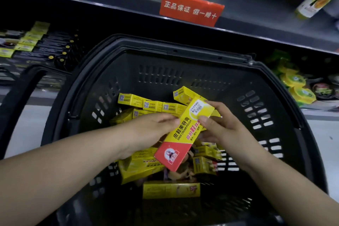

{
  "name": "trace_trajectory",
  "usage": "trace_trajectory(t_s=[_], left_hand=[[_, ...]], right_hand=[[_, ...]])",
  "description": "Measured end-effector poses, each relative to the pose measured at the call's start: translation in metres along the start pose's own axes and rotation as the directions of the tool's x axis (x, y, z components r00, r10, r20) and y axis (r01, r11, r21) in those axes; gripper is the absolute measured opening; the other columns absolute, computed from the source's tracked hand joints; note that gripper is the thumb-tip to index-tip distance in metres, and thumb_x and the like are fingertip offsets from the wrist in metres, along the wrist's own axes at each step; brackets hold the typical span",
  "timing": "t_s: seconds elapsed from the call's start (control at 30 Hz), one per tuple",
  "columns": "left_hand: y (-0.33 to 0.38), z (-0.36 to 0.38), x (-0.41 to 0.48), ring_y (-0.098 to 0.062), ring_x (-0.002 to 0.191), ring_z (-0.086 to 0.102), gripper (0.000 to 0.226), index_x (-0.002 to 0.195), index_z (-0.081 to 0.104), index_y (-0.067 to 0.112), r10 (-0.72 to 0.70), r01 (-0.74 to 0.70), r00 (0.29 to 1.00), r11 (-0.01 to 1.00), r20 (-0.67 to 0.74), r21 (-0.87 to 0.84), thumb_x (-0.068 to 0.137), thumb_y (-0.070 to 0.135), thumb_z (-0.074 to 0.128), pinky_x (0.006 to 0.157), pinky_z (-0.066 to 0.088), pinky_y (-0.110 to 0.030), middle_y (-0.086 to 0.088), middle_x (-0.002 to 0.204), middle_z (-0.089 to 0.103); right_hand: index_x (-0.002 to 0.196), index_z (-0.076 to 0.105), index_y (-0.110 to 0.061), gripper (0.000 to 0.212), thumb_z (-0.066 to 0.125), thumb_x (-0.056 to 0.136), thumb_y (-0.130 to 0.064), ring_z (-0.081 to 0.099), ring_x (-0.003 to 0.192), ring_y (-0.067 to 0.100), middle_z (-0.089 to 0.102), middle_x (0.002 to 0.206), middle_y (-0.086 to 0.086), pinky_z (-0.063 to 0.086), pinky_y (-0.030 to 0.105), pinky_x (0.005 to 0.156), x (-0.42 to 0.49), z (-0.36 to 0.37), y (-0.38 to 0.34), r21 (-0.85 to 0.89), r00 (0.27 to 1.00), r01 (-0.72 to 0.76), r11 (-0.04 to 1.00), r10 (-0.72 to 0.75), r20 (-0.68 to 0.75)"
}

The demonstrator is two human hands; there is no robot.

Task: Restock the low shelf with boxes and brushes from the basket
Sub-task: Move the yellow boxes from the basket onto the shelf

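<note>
Both hands pinch one long glossy cardboard box [185, 134], left hand [146, 132] and right hand [223, 128], over the slotted black plastic basket [165, 57].

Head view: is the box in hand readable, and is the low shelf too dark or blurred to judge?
Head view: the shoe polish box is sharp and well lit, print readable; head view: the low shelf lies in deep shadow, its stock soft at left; head view: wide-angle distortion bows the basket rim.

The held box [183, 134] hides fingertips of the left hand [146, 130].
</note>
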State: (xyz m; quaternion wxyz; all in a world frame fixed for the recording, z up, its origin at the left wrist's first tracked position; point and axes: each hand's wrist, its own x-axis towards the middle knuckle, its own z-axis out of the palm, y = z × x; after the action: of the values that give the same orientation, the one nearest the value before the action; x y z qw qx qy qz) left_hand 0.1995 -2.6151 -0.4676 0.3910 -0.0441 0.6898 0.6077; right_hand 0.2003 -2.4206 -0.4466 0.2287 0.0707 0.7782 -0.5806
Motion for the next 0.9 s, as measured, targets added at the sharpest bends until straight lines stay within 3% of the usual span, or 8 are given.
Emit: trace_trajectory(t_s=[0.17, 0.3, 0.43, 0.53, 0.63, 0.73, 0.8, 0.9], left_hand=[[-0.005, 0.000, 0.001, -0.014, 0.092, 0.070, 0.046, 0.109, 0.062, 0.034, 0.065, -0.066, 0.994, 0.998, 0.084, 0.013, 0.068, 0.055, 0.066, 0.087, 0.054, -0.034, 0.006, 0.099, 0.073], [-0.001, -0.003, 0.002, -0.014, 0.085, 0.071, 0.066, 0.111, 0.058, 0.029, 0.067, -0.067, 0.998, 0.986, 0.002, 0.151, 0.052, 0.050, 0.078, 0.084, 0.056, -0.039, 0.004, 0.095, 0.073], [0.004, -0.021, 0.002, -0.010, 0.062, 0.070, 0.068, 0.108, 0.053, 0.026, 0.041, -0.026, 0.976, 0.997, -0.215, 0.070, 0.047, 0.040, 0.081, 0.052, 0.055, -0.022, 0.003, 0.080, 0.073], [0.006, -0.033, 0.004, -0.012, 0.067, 0.070, 0.054, 0.113, 0.050, 0.027, 0.045, -0.034, 0.942, 0.999, -0.332, 0.041, 0.067, 0.037, 0.077, 0.056, 0.056, -0.026, 0.002, 0.089, 0.070], [0.007, -0.039, 0.003, -0.020, 0.076, 0.069, 0.042, 0.112, 0.046, 0.025, 0.062, -0.032, 0.920, 0.996, -0.387, 0.084, 0.080, 0.033, 0.070, 0.066, 0.057, -0.035, -0.002, 0.093, 0.068], [0.006, -0.041, 0.001, -0.015, 0.070, 0.068, 0.037, 0.110, 0.044, 0.025, 0.062, -0.003, 0.919, 0.989, -0.390, 0.150, 0.083, 0.032, 0.068, 0.058, 0.053, -0.029, -0.001, 0.088, 0.067], [0.005, -0.042, 0.001, -0.014, 0.069, 0.068, 0.035, 0.110, 0.044, 0.023, 0.060, 0.011, 0.924, 0.983, -0.377, 0.185, 0.084, 0.029, 0.067, 0.056, 0.053, -0.027, 0.000, 0.087, 0.066], [0.004, -0.042, 0.002, -0.019, 0.077, 0.068, 0.030, 0.111, 0.046, 0.023, 0.057, 0.035, 0.928, 0.970, -0.368, 0.239, 0.086, 0.029, 0.061, 0.070, 0.057, -0.035, -0.003, 0.091, 0.067]], right_hand=[[0.113, 0.050, -0.019, 0.027, 0.060, 0.088, -0.023, 0.072, 0.071, 0.020, 0.073, 0.089, 0.009, 0.057, 0.023, 0.064, 0.001, 0.005, -0.002, 0.090, 1.000, 0.000, 0.996, 0.001, -0.021], [0.115, 0.052, -0.028, 0.022, 0.051, 0.093, -0.031, 0.072, 0.076, 0.021, 0.073, 0.090, 0.003, 0.058, 0.023, 0.067, 0.006, 0.008, 0.003, 0.126, 1.000, -0.009, 0.992, 0.008, 0.009], [0.113, 0.050, -0.026, 0.019, 0.049, 0.095, -0.033, 0.068, 0.079, 0.014, 0.067, 0.097, 0.001, 0.054, 0.027, 0.076, 0.021, -0.001, 0.019, -0.146, 0.998, -0.058, 0.988, 0.060, 0.008], [0.119, 0.048, -0.028, 0.036, 0.064, 0.086, -0.030, 0.059, 0.096, 0.010, 0.057, 0.115, -0.010, 0.047, 0.023, 0.081, 0.027, 0.011, 0.034, -0.559, 0.972, 0.114, 0.821, 0.023, 0.232], [0.138, 0.037, -0.023, 0.065, 0.068, 0.083, -0.032, 0.047, 0.121, 0.015, 0.045, 0.138, -0.003, 0.040, 0.026, 0.096, 0.033, 0.044, 0.047, -0.704, 0.908, 0.355, 0.615, -0.047, 0.417], [0.142, 0.029, -0.014, 0.070, 0.064, 0.086, -0.036, 0.038, 0.128, 0.026, 0.041, 0.142, 0.008, 0.034, 0.034, 0.103, 0.040, 0.078, 0.055, -0.769, 0.826, 0.558, 0.312, -0.116, 0.552], [0.142, 0.030, -0.013, 0.066, 0.060, 0.089, -0.036, 0.040, 0.127, 0.029, 0.043, 0.141, 0.010, 0.035, 0.035, 0.102, 0.043, 0.089, 0.054, -0.777, 0.815, 0.575, 0.254, -0.099, 0.571], [0.139, 0.036, -0.021, 0.053, 0.056, 0.092, -0.034, 0.050, 0.116, 0.028, 0.054, 0.129, 0.008, 0.042, 0.033, 0.087, 0.040, 0.080, 0.044, -0.780, 0.836, 0.547, 0.302, -0.150, 0.528]])
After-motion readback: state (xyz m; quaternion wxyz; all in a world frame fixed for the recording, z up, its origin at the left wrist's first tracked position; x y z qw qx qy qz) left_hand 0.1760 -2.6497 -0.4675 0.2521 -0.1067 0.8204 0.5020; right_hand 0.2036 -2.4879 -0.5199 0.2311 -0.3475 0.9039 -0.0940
